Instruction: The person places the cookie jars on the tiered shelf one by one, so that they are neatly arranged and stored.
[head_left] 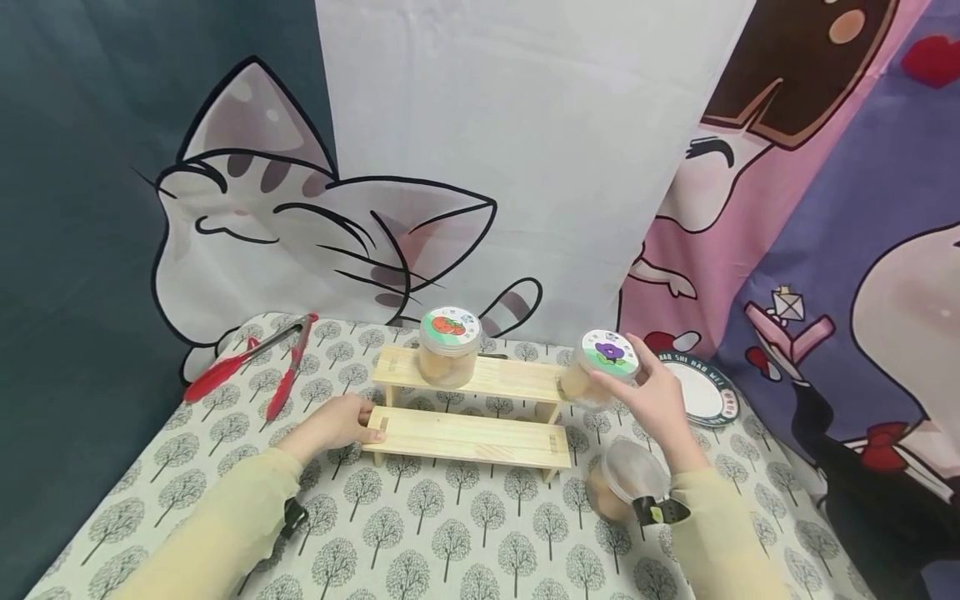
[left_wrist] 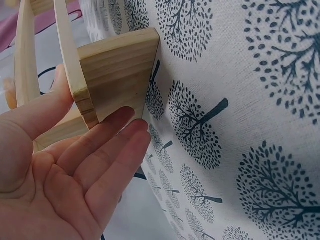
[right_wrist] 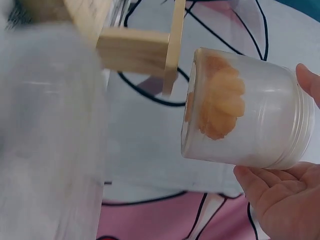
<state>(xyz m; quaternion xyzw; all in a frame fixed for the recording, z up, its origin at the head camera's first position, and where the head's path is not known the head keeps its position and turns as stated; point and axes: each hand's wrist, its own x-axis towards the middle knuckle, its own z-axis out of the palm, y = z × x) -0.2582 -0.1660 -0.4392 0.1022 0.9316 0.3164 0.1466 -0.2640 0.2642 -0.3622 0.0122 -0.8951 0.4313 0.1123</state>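
Observation:
My left hand (head_left: pixel 339 423) pinches the left end of the lower board of a two-tier wooden shelf (head_left: pixel 472 437), thumb on top and fingers underneath, as the left wrist view (left_wrist: pixel 116 75) also shows. With my right hand (head_left: pixel 660 404) I hold a clear jar (head_left: pixel 587 385) by its lid, which bears a purple flower label. That jar hangs at the upper tier's right end; an orange-brown piece (right_wrist: pixel 220 100) shows inside it. Another jar (head_left: pixel 447 365), with a tomato label on its lid, stands on the upper tier left of centre.
A third clear jar (head_left: pixel 633 475) stands on the tablecloth below my right wrist, partly hidden by it. Red-handled tongs (head_left: pixel 288 375) lie at the back left. A plate with a dark green rim (head_left: pixel 729 402) is at the right, behind my right hand.

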